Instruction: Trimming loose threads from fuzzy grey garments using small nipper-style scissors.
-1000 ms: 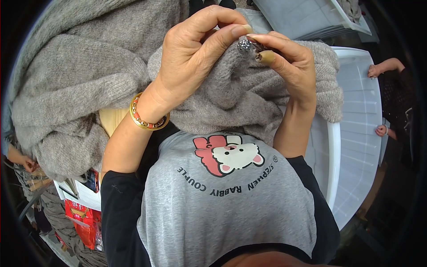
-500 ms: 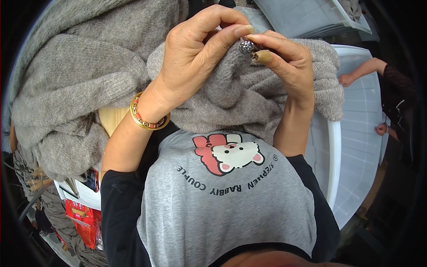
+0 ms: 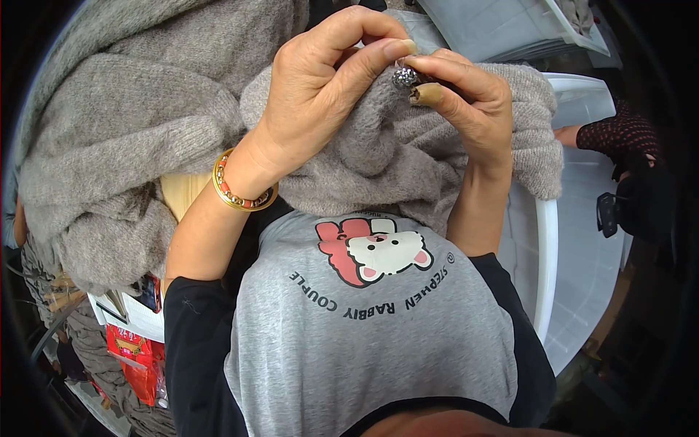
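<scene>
My left hand (image 3: 309, 98) is raised above the knitwear, thumb and index finger pinched together. What lies in that pinch is too small to make out. My right hand (image 3: 477, 105) meets it from the right, fingers bent, its index fingertip close to the left thumb. A small round sparkly silver piece (image 3: 405, 77) sits at the right fingertips, between index finger and thumb. On the right thumb is a brownish cover (image 3: 427, 95) with a ragged end. Beneath both hands bunches a thick grey-brown knitted garment (image 3: 364, 146); the fingers hide part of it.
More grey knitwear (image 3: 131, 87) is heaped on the left. A big white plastic bin (image 3: 547, 262) stands at my right, another translucent bin (image 3: 495, 33) at the far side. A red packet (image 3: 135, 357) lies lower left. A co-worker's dark sleeve (image 3: 619, 138) reaches over the right bin.
My hands have barely moved; the right thumb has shifted slightly left. At the right, the co-worker has leaned in closer over the bin, and a dark object now hangs there.
</scene>
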{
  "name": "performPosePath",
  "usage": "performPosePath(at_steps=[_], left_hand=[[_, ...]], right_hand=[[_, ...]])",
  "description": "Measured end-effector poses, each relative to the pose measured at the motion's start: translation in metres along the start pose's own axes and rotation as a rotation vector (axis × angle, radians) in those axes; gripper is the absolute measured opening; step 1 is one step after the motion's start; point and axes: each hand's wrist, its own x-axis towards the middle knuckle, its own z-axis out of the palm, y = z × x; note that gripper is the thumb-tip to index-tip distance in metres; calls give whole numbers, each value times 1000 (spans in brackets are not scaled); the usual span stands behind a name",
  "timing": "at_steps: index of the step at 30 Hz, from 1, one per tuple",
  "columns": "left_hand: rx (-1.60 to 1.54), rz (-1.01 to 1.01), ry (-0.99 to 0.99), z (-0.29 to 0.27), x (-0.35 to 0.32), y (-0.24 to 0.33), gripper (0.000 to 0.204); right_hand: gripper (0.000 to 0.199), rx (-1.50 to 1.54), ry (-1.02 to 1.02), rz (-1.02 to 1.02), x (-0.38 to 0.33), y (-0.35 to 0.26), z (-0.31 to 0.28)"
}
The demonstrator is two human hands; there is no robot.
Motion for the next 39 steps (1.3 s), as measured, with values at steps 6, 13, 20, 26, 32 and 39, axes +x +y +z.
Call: performPosePath(at_steps=[6,13,20,26,32,39], left_hand=[[16,-25,5,0,-4,0,15],[-229,-281,173,12,2,13,11],[-474,-480,301,1,11,-9,12],[-459,-727,-40,-16,10,-7,32],[-206,-561,-137,2,-1,-11,41],[-293,-488,-41,13,1,9,43]], right_hand=[[24,-50,18,-54,-2,0,2],[36,188,68,126,-1,10,6],[19,186,169,305,-2,31,22],[17,420,316,281,3,38,-9],[10,580,498,269,-10,54,-22],[11,541,389,206,-11,30,-19]])
